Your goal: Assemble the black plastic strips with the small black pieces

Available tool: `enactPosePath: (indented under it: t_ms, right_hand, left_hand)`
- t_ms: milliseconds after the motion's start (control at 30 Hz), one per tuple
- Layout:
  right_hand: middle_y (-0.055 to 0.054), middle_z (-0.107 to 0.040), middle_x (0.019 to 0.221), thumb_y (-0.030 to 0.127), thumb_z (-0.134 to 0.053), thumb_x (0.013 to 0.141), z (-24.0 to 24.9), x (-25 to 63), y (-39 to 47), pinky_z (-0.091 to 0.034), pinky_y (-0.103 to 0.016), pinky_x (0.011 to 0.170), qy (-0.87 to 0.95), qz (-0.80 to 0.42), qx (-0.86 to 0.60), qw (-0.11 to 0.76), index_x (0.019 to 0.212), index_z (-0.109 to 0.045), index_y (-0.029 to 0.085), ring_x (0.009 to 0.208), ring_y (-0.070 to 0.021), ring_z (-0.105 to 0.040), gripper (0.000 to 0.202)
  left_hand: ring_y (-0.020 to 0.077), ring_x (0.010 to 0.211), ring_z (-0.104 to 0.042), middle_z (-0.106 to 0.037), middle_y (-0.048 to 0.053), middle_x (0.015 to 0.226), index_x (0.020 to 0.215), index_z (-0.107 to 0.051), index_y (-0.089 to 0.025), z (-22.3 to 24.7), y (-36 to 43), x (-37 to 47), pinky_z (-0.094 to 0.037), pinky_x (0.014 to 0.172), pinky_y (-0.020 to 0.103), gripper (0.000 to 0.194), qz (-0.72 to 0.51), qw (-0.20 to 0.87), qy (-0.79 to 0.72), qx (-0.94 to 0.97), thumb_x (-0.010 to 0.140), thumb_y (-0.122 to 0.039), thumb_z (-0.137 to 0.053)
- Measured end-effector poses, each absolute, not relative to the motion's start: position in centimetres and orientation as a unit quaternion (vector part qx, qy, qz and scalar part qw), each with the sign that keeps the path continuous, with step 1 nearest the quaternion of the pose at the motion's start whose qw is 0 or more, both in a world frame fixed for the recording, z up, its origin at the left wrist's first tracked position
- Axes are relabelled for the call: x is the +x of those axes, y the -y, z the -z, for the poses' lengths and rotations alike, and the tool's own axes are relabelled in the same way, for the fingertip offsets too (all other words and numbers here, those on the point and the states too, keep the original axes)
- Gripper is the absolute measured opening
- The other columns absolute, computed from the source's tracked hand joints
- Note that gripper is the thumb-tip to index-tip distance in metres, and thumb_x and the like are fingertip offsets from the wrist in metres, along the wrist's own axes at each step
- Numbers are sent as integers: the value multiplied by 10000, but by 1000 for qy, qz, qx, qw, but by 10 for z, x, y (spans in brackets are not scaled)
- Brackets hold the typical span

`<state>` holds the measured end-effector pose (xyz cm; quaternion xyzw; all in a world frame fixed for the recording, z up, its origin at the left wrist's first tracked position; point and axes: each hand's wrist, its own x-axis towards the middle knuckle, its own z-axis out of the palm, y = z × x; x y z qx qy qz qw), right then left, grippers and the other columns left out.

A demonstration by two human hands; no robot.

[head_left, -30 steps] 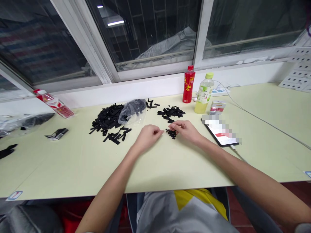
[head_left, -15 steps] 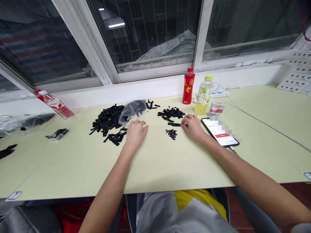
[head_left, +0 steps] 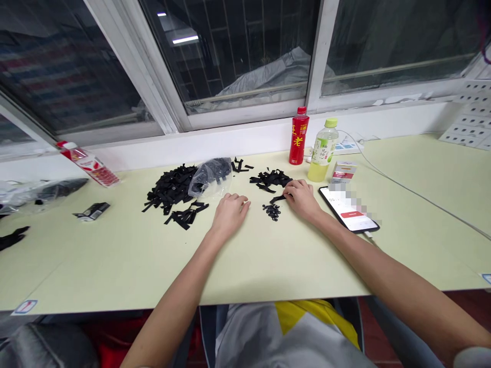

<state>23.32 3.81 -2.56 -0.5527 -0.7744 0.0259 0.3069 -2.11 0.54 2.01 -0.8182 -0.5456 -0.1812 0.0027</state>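
Note:
My right hand (head_left: 301, 198) pinches the end of a short black fabric strip (head_left: 276, 199), which hangs out to the left just above a small heap of shiny black ring-like pieces (head_left: 272, 211). Left of that heap, my left hand (head_left: 230, 214) is over the table with its fingers loosely bent and a little apart; nothing shows in it. Behind my right hand lies a small pile of black strips (head_left: 270, 178). Beyond my left hand, a clear plastic bag (head_left: 205, 185) with black pieces inside leans against a large pile of black strips (head_left: 172, 185).
A phone (head_left: 347, 209) lies right of my right hand, with a small box (head_left: 343, 172), a green-capped bottle (head_left: 322, 151) and a red bottle (head_left: 298, 137) behind. At left are a tilted bottle (head_left: 92, 166) and a crumpled black packet (head_left: 92, 211). A white cable (head_left: 406, 183) crosses the right side.
My left hand has moved right, away from the bag and strips, toward the small heap. My right hand has picked up the strip's end, and the strip now slants down toward the ring-like pieces.

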Motion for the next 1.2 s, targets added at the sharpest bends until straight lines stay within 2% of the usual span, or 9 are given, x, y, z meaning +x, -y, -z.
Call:
enactPosePath:
  t_ms: [133, 367, 433, 500, 667, 800, 933, 1067, 1200]
  right_hand:
    - [-106, -643, 1112, 223, -477, 961, 11, 230, -30, -360, -459, 921, 770, -46, -503, 389, 932, -707, 222, 1100, -287, -477, 231]
    - [-69, -557, 1235, 365, -516, 965, -11, 214, -5, -399, -399, 1014, 774, -290, -336, 451, 974, -700, 268, 1208, -234, -491, 209]
    - [-69, -524, 1277, 406, -538, 953, -11, 212, -2, -415, -385, 1008, 765, -352, -305, 445, 951, -706, 266, 1238, -232, -485, 218]
    - [-72, -506, 1300, 438, -565, 936, -10, 211, 0, -424, -382, 1007, 748, -404, -288, 441, 930, -709, 258, 1246, -231, -489, 231]
    - [-68, -587, 1216, 495, -620, 891, -11, 209, 2, -428, -380, 1000, 695, -491, -277, 446, 949, -703, 252, 1203, -229, -530, 263]
    - [-61, -659, 1001, 540, -525, 932, -11, 206, 5, -484, -328, 778, 641, -567, -308, 415, 1199, -624, 256, 910, -189, -612, 401]
    - [0, -581, 687, 486, -629, 868, -9, 206, 4, -414, -283, 633, 680, -529, -334, 383, 894, -680, 179, 638, -136, -506, 313]
    - [6, -569, 674, 474, -620, 850, -8, 211, -1, -374, -281, 606, 678, -438, -416, 419, 798, -661, 174, 625, -134, -476, 307]
    - [-7, -596, 692, 460, -605, 840, -6, 217, -6, -366, -289, 621, 677, -349, -490, 424, 782, -664, 171, 656, -152, -500, 301]
  left_hand:
    - [266, 936, -592, -715, 95, 937, 1013, -728, -179, -20, -3, -18, -439, 848, 390, 321, 245, -56, 535, -806, 971, -339, -453]
    - [223, 965, -649, -685, 151, 1172, 1256, -618, -152, -22, 7, 2, -489, 766, 315, 498, 395, -532, 412, -626, 891, -490, -618]
    - [220, 980, -650, -658, 160, 1221, 1276, -614, -161, -22, 10, 7, -484, 743, 293, 547, 391, -617, 365, -577, 836, -475, -702]
    - [188, 901, -650, -686, 141, 1117, 1187, -671, -149, -22, 13, 10, -467, 709, 268, 519, 387, -653, 346, -551, 773, -444, -776]
    - [107, 648, -561, -653, 30, 699, 872, -716, -109, -20, 12, 9, -439, 652, 252, 373, 426, -621, 383, -534, 687, -409, -839]
    - [106, 621, -553, -672, 29, 692, 854, -690, -114, -22, 11, 9, -449, 661, 269, 350, 449, -565, 409, -558, 719, -415, -806]
    - [117, 627, -561, -676, 29, 700, 851, -667, -123, -22, 11, 10, -458, 667, 279, 347, 463, -531, 424, -568, 730, -425, -787]
    - [151, 677, -590, -688, 42, 761, 874, -672, -141, -15, 7, 8, -465, 683, 295, 303, 436, -457, 454, -628, 804, -434, -705]
    - [199, 826, -603, -701, 56, 902, 934, -719, -186, -1, 1, 5, -458, 798, 339, 179, 343, -251, 486, -764, 885, -316, -607]
